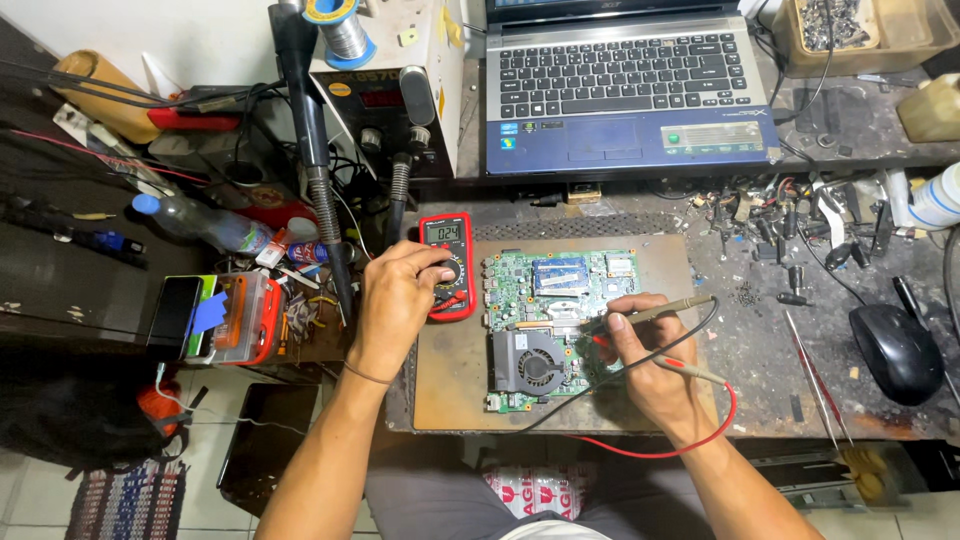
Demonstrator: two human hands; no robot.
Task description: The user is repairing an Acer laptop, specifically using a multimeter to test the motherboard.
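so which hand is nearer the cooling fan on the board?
Right. The right hand holds two probes just beside the cooling fan on the board; the left hand is off the board, on the red multimeter.

Bare forearms, no sleeves. Thin dark band round left wrist (367, 375). Grey trousers (430, 500) over the lap, near edge.

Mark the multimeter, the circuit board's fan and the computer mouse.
multimeter (446, 236): head view, on its display.
fan (540, 366): head view, on the hub.
computer mouse (896, 352): head view, on its black back.
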